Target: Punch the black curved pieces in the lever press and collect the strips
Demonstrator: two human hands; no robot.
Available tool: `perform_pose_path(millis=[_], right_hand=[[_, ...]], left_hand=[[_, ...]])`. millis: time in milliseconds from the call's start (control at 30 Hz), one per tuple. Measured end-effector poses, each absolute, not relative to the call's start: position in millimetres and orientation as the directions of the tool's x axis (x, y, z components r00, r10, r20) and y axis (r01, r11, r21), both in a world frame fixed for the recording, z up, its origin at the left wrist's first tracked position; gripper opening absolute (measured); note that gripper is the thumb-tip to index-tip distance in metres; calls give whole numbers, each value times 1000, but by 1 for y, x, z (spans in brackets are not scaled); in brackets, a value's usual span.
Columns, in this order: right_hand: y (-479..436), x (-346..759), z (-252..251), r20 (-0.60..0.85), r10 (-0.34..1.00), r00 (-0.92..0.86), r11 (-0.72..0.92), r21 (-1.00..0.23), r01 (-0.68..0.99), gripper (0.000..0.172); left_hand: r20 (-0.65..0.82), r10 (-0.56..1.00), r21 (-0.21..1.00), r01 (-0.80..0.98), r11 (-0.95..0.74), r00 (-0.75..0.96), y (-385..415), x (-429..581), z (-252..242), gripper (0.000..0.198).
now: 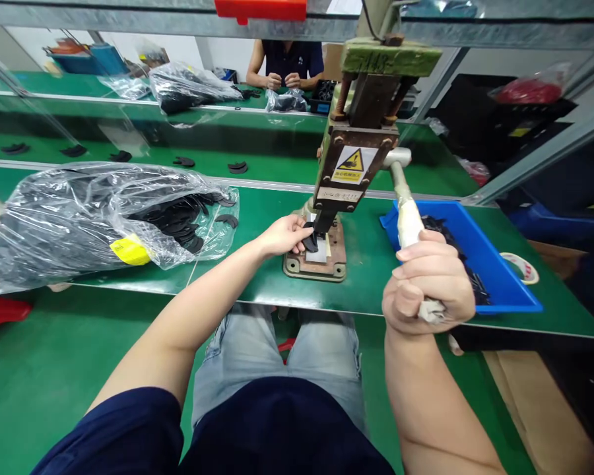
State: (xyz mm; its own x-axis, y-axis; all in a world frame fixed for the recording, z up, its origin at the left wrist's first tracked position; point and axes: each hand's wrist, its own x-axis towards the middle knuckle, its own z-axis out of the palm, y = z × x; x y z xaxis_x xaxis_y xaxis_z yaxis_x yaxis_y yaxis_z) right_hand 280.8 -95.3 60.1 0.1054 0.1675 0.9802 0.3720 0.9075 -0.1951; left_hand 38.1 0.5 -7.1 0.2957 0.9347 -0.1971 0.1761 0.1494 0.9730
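Black part (pixel 311 243) sits on press (pixel 359 165) base under the ram, L hand (pixel 283 234) grip pinched on it to keep it aligned, R hand (pixel 428 280) grip closed round lever (pixel 406 218) end for leverage, blue tray (pixel 499 277) close by on table (pixel 257 277).

Reaching far forward with the bare left arm, almost straight; pinching with the left hand (pixel 284 235), fingertips close together, palm down; bending the right arm at the elbow, near the body; squeezing the right hand (pixel 428 284) into a tight fist, thumb in front.
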Motion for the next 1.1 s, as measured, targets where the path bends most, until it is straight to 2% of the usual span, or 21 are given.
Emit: perform_pose_path(millis=[167,500,733,967,1100], right_hand=[[-94,279,58,979,169,110,901,-199,385,34],[-94,278,60,978,172,118,913,-203,354,39],[-92,278,59,980,150,131,917,-187,351,40],[-94,278,59,976,177,129,909,-212,359,43],[-92,277,57,973,150,174,909,-205,363,47]], left_hand=[[-218,952,971,146,190,214,2,14,-1,27],[-163,962,940,331,83,221,8,20,-13,28],[-152,939,934,356,35,308,14,16,-11,34],[-150,945,943,330,48,291,19,18,-12,35],[-198,935,943,317,99,296,22,22,-7,35]])
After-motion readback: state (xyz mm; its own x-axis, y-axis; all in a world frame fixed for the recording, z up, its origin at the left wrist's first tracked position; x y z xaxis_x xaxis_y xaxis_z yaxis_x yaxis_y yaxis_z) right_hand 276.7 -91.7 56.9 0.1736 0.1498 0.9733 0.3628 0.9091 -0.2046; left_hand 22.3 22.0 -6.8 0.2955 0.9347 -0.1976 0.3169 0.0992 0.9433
